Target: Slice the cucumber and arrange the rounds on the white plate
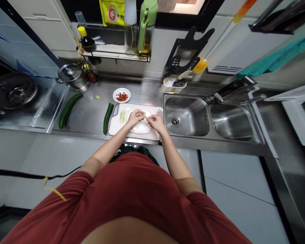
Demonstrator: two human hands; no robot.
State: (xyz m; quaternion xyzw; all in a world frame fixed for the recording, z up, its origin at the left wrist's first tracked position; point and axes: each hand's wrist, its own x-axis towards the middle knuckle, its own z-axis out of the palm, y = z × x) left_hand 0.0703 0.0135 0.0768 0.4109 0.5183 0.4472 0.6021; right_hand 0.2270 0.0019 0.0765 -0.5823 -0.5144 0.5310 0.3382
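Over a white plate [139, 128], my left hand [136, 117] pinches what looks like a pale green cucumber slice [144, 114] at its fingertips. Close beside it, my right hand [155, 122] is closed in a pinch; whatever lies between its fingertips is too small to make out. The plate rests on a white cutting board [114, 128]. On the board's left part, several cucumber slices [122, 116] overlap in a row. A cut length of cucumber [108, 118] lies just left of the board.
Behind the board sits a small white dish [121, 96] with chopped red pieces. A whole cucumber [69, 110] lies farther left, near a lidded steel pot [73, 77]. The double sink [186, 115] is to the right. Bottles stand on the wall rack [117, 54].
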